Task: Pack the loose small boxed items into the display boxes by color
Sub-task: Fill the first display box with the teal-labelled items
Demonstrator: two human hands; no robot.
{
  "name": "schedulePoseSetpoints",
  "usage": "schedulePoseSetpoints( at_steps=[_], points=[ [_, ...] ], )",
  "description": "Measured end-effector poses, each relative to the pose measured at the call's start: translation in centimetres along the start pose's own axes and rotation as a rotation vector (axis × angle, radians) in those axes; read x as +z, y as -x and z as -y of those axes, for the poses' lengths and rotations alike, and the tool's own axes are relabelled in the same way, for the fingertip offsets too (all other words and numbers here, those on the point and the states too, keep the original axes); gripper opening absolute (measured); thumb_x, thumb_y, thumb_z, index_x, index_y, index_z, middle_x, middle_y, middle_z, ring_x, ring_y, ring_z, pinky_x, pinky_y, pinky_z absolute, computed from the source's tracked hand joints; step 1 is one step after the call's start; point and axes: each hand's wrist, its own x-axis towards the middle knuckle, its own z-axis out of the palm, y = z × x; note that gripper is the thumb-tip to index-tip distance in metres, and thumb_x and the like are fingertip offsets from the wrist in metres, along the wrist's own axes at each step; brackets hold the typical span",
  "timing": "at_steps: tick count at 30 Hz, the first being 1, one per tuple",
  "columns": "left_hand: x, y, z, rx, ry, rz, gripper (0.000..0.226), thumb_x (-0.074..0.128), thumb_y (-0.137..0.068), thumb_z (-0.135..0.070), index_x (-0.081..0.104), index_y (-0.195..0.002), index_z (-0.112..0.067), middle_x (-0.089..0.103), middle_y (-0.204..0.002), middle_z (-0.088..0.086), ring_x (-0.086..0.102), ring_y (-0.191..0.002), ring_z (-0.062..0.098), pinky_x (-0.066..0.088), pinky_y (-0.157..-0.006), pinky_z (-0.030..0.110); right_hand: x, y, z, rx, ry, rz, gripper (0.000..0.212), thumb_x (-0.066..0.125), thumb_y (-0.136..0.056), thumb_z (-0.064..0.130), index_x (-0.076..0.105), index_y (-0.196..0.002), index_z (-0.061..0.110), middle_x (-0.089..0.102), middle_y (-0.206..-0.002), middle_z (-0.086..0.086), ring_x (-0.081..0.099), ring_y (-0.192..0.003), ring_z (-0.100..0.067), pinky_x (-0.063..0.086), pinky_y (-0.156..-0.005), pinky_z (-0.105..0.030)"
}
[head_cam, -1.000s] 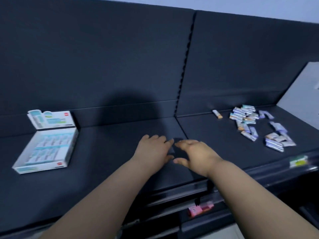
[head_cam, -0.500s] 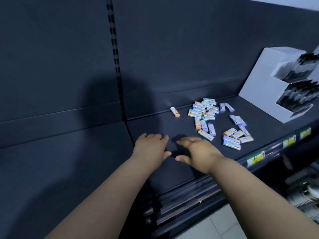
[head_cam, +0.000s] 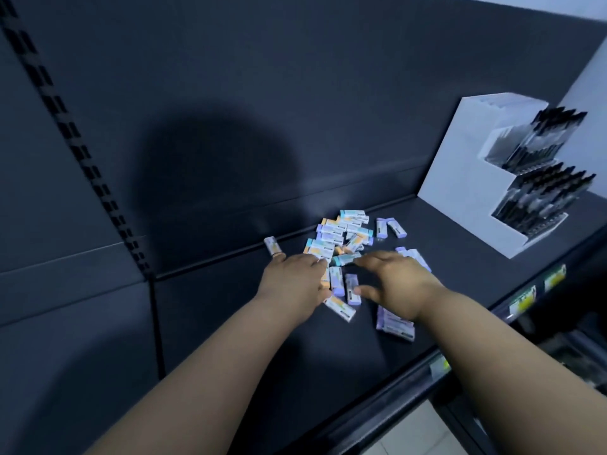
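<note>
Several small boxed items [head_cam: 341, 231] with teal, orange and purple ends lie scattered in a pile on the dark shelf [head_cam: 230, 323]. One orange-ended box [head_cam: 272, 246] lies apart at the left. My left hand [head_cam: 295, 284] rests palm down on the pile's left edge, fingers spread over a few boxes. My right hand [head_cam: 397, 284] hovers palm down over the right side, its thumb touching a purple-ended box [head_cam: 352, 289]. Purple boxes [head_cam: 394, 325] peek out under its wrist. Neither hand grips anything. No display box for these items is in view.
A white tiered display stand [head_cam: 460, 178] holding dark pens stands at the shelf's right end. Price labels [head_cam: 522, 298] line the shelf's front edge. A slotted upright [head_cam: 85, 159] divides the dark back panel on the left. Lower shelves lie below right.
The view swung right; the open display box on the left left the frame. Both hands moved right from bare shelf onto the pile of small boxes.
</note>
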Motion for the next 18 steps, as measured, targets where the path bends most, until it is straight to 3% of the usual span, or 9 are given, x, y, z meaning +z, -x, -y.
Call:
schedulePoseSetpoints(
  at_steps=[5, 18],
  points=[
    [0.9, -3.0, -1.5, -0.078, 0.001, 0.029, 0.047, 0.046, -0.093, -0.045, 0.044, -0.136, -0.025, 0.047, -0.135, -0.006, 0.043, -0.126, 0.018, 0.027, -0.106, 0.035, -0.1, -2.6, -4.2, -0.037, 0.035, 0.008, 0.060, 0.046, -0.095, 0.049, 0.029, -0.148, 0.028, 0.029, -0.154, 0.005, 0.024, -0.142, -0.018, 0.024, -0.112, -0.034],
    [0.9, -8.9, -7.3, -0.300, -0.025, 0.024, 0.052, 0.043, -0.096, -0.046, 0.035, -0.144, -0.026, 0.041, -0.142, -0.006, 0.037, -0.132, 0.017, 0.029, -0.103, 0.031, -0.5, -7.5, -13.8, -0.272, 0.052, 0.020, 0.056, 0.049, -0.095, 0.041, 0.032, -0.147, 0.027, 0.035, -0.151, 0.005, 0.031, -0.138, -0.018, 0.030, -0.109, -0.032]
  ],
)
